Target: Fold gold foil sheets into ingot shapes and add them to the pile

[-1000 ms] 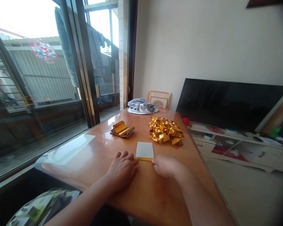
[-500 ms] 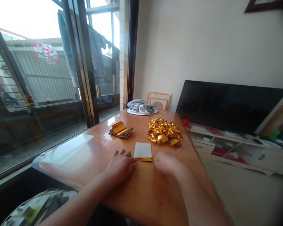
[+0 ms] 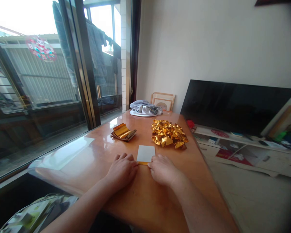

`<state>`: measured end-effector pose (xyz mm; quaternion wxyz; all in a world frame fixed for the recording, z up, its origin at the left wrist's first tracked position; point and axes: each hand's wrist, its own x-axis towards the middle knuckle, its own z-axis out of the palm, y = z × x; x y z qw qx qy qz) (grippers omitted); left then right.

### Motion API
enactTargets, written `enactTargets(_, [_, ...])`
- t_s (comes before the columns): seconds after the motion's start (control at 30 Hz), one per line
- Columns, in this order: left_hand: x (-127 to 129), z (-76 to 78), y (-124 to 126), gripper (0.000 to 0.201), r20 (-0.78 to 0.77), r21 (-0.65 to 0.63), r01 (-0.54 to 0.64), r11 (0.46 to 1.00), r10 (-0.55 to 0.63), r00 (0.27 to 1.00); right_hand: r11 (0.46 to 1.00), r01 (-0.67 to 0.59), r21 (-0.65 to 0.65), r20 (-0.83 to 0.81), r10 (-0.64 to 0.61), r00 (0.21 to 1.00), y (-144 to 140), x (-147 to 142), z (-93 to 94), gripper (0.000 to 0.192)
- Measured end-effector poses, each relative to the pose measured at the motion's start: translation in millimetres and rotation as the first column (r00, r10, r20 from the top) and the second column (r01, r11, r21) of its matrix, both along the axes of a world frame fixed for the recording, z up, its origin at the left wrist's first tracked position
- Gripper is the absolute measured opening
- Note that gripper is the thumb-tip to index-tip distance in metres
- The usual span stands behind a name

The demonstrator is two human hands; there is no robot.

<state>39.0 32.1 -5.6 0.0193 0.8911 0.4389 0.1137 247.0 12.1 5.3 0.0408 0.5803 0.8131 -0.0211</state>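
Observation:
A sheet of gold foil paper [image 3: 146,153] lies on the table, pale side up, with a narrow gold strip folded over along its near edge. My left hand [image 3: 123,167] rests at the left end of that strip, its thumb on the fold and its fingers curled. At the right end, my right hand [image 3: 162,169] is closed, with its thumb and fingertips pressing the strip and covering the sheet's lower right corner.
Beyond the sheet sit a stack of gold foil sheets [image 3: 123,132] and a heap of folded gold foil pieces [image 3: 169,133]. Folded clothes [image 3: 145,108] lie at the far end of the wooden table [image 3: 145,197]. A television [image 3: 232,105] stands right, a window [image 3: 50,77] left.
My right hand has moved left onto the right end of the folded strip. My left hand stays at the other end. The view has shifted slightly.

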Motion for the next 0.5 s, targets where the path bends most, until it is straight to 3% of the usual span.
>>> enactTargets(0.23, [-4,-1.5,2,0.03,0.019,0.008,0.014,1.0,-0.014,1.0,0.996,0.079,-0.042,0.044,-0.077,0.996,1,18,10.0,0.032])
enactTargets(0.5, [-3,3.4,5,0.029,0.054,-0.008,0.016,1.0,-0.015,0.998,0.993,0.111,-0.035,0.021,-0.11,0.994,3,18,8.0,0.028])
